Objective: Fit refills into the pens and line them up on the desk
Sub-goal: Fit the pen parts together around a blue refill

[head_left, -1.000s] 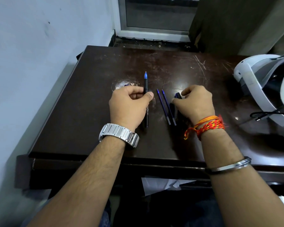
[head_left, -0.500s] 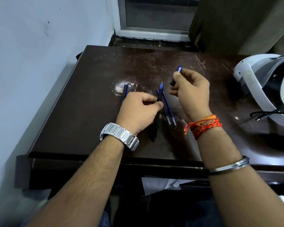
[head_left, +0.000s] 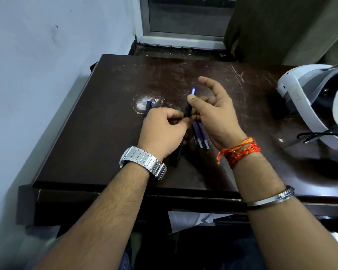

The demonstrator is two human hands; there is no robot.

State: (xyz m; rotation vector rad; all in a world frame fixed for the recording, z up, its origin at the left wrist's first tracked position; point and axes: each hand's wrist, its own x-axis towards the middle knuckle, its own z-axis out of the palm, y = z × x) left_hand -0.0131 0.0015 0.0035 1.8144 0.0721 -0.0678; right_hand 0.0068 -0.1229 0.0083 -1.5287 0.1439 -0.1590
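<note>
My left hand (head_left: 162, 131) grips a dark pen barrel (head_left: 179, 152) above the middle of the brown desk (head_left: 105, 114). My right hand (head_left: 215, 112) meets it from the right and pinches a dark cap with a blue end (head_left: 193, 91) onto the pen's upper end, index finger stretched out. Two blue refills (head_left: 200, 136) lie side by side on the desk just under my right hand. Another dark pen (head_left: 148, 106) lies behind my left hand, mostly hidden by it.
A white headset (head_left: 316, 106) with a black cable (head_left: 308, 136) sits at the desk's right side. A wall runs along the left edge. A window frame (head_left: 183, 36) and a curtain stand behind the desk. White paper (head_left: 191, 219) shows below the front edge.
My right hand lifted the cap off the desk and brought it left onto the pen's tip. My left hand carried the pen rightward, uncovering the other pen behind it.
</note>
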